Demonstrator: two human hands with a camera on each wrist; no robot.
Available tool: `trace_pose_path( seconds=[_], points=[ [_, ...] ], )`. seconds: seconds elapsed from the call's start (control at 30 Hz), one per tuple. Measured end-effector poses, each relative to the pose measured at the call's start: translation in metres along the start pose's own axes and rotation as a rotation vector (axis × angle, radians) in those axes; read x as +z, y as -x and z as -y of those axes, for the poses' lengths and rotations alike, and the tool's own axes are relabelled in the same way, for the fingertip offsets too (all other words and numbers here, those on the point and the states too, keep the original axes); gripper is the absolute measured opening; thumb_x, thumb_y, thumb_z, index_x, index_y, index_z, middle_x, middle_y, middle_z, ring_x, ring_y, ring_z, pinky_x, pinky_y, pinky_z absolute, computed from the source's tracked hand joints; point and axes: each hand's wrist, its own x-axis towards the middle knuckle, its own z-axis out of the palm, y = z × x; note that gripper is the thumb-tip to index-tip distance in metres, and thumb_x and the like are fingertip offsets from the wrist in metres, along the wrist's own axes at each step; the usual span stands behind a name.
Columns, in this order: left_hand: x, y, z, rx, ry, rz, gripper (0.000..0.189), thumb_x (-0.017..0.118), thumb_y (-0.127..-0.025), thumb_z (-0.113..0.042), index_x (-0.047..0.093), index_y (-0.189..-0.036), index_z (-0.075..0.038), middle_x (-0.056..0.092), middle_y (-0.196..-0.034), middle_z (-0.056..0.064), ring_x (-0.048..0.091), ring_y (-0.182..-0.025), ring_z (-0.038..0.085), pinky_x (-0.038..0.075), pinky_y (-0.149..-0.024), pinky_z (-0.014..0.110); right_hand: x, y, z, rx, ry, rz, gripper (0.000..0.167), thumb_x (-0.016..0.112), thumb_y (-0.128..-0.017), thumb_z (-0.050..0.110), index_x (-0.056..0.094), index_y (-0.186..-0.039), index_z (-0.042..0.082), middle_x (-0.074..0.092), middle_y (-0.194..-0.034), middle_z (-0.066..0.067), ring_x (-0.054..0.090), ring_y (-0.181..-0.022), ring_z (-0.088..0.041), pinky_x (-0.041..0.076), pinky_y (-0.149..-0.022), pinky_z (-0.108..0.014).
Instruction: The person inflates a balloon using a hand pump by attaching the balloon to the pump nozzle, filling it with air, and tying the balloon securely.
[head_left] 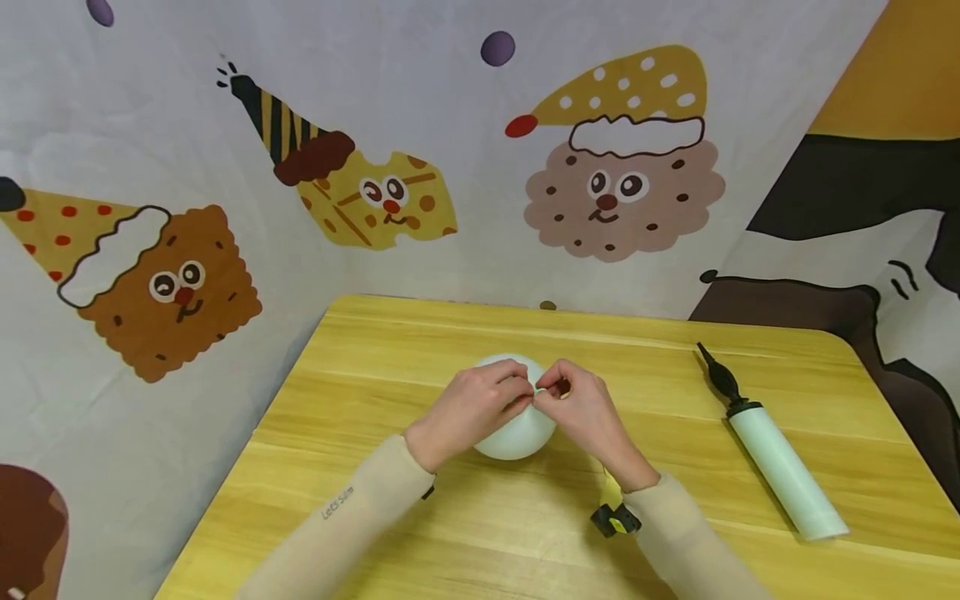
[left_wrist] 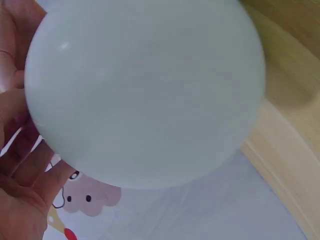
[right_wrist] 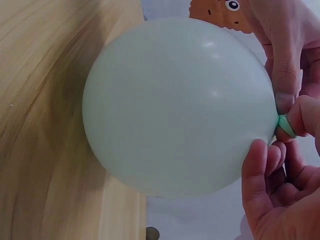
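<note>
A round, inflated pale mint balloon (head_left: 513,435) is between my hands, over the middle of the wooden table. My left hand (head_left: 480,402) comes from the left and pinches at its neck with bent fingers. From the other side my right hand (head_left: 587,410) pinches the same spot, and the fingertips of both hands meet there. In the right wrist view the green balloon neck (right_wrist: 286,126) is stretched around a finger, close against the balloon's body. The balloon fills most of the left wrist view and hides part of the fingers.
A hand pump (head_left: 787,471) with a mint barrel and black nozzle lies on the right of the wooden table (head_left: 360,533). Behind stands a cloth backdrop (head_left: 465,275) with cartoon snacks. A small black device (head_left: 615,518) on a yellow strap is at the right wrist.
</note>
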Motion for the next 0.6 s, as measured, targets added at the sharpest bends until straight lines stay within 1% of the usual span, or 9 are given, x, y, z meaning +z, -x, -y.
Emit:
trace_pose_path(
  seconds=[0.07, 0.13, 0.2, 0.27, 0.37, 0.47, 0.53, 0.6],
  points=[
    [-0.001, -0.002, -0.003, -0.011, -0.022, 0.018, 0.004, 0.079, -0.092, -0.008, 0.076, -0.090, -0.010, 0.069, -0.101, 0.001, 0.066, -0.087, 0.011, 0.057, -0.075, 0.020, 0.000, 0.000, 0.001, 0.002, 0.007, -0.004, 0.007, 0.068, -0.087, 0.010, 0.068, -0.093, 0.013, 0.066, -0.086, -0.001, 0.060, -0.081, -0.020, 0.051, -0.068, -0.032],
    [0.000, -0.004, -0.005, -0.026, -0.038, 0.033, 0.005, 0.077, -0.092, -0.007, 0.074, -0.089, -0.009, 0.068, -0.103, 0.001, 0.066, -0.088, 0.010, 0.056, -0.074, 0.019, 0.000, 0.001, 0.001, -0.001, 0.018, -0.008, 0.007, 0.069, -0.086, 0.010, 0.067, -0.093, 0.013, 0.066, -0.085, 0.000, 0.060, -0.080, -0.019, 0.050, -0.067, -0.032],
    [0.003, -0.005, -0.006, -0.037, -0.049, 0.038, 0.006, 0.074, -0.089, -0.005, 0.070, -0.088, -0.010, 0.067, -0.105, 0.001, 0.064, -0.089, 0.011, 0.055, -0.073, 0.019, -0.001, 0.001, 0.001, -0.002, 0.029, -0.008, 0.007, 0.069, -0.086, 0.010, 0.067, -0.093, 0.012, 0.066, -0.084, 0.000, 0.060, -0.080, -0.019, 0.049, -0.067, -0.031],
    [0.006, -0.006, -0.007, -0.045, -0.055, 0.025, 0.010, 0.073, -0.085, -0.002, 0.067, -0.086, -0.010, 0.066, -0.106, 0.001, 0.063, -0.088, 0.011, 0.054, -0.072, 0.018, -0.002, 0.002, 0.001, -0.001, 0.035, -0.007, 0.008, 0.069, -0.086, 0.010, 0.066, -0.092, 0.013, 0.066, -0.084, 0.000, 0.060, -0.079, -0.019, 0.050, -0.067, -0.032],
    [0.012, -0.005, -0.006, -0.047, -0.047, -0.025, 0.015, 0.070, -0.078, 0.001, 0.061, -0.081, -0.011, 0.064, -0.105, 0.002, 0.061, -0.088, 0.011, 0.051, -0.070, 0.017, -0.004, 0.004, 0.001, 0.004, 0.024, -0.001, 0.008, 0.068, -0.086, 0.009, 0.067, -0.092, 0.013, 0.068, -0.086, 0.000, 0.062, -0.079, -0.018, 0.052, -0.068, -0.033],
    [0.018, -0.002, -0.004, -0.039, -0.031, -0.093, 0.018, 0.067, -0.074, 0.004, 0.057, -0.078, -0.010, 0.064, -0.104, 0.003, 0.061, -0.088, 0.012, 0.050, -0.070, 0.015, -0.007, 0.006, 0.000, 0.023, -0.030, 0.010, 0.008, 0.067, -0.086, 0.007, 0.068, -0.092, 0.012, 0.069, -0.087, -0.001, 0.064, -0.077, -0.019, 0.054, -0.068, -0.034],
    [0.022, -0.001, -0.002, -0.032, -0.022, -0.138, 0.019, 0.067, -0.072, 0.006, 0.058, -0.079, -0.009, 0.064, -0.102, 0.004, 0.065, -0.093, 0.014, 0.055, -0.079, 0.018, -0.008, 0.007, -0.001, 0.045, -0.094, 0.021, 0.007, 0.066, -0.087, 0.005, 0.069, -0.092, 0.009, 0.070, -0.087, -0.004, 0.066, -0.076, -0.019, 0.057, -0.068, -0.036],
    [0.025, 0.001, -0.001, -0.028, -0.013, -0.177, 0.018, 0.067, -0.071, 0.006, 0.059, -0.080, -0.008, 0.065, -0.100, 0.005, 0.068, -0.099, 0.017, 0.057, -0.090, 0.026, -0.008, 0.006, -0.004, 0.070, -0.168, 0.031, 0.007, 0.065, -0.088, 0.003, 0.069, -0.094, 0.005, 0.069, -0.087, -0.008, 0.067, -0.075, -0.020, 0.060, -0.069, -0.038]
  ],
)
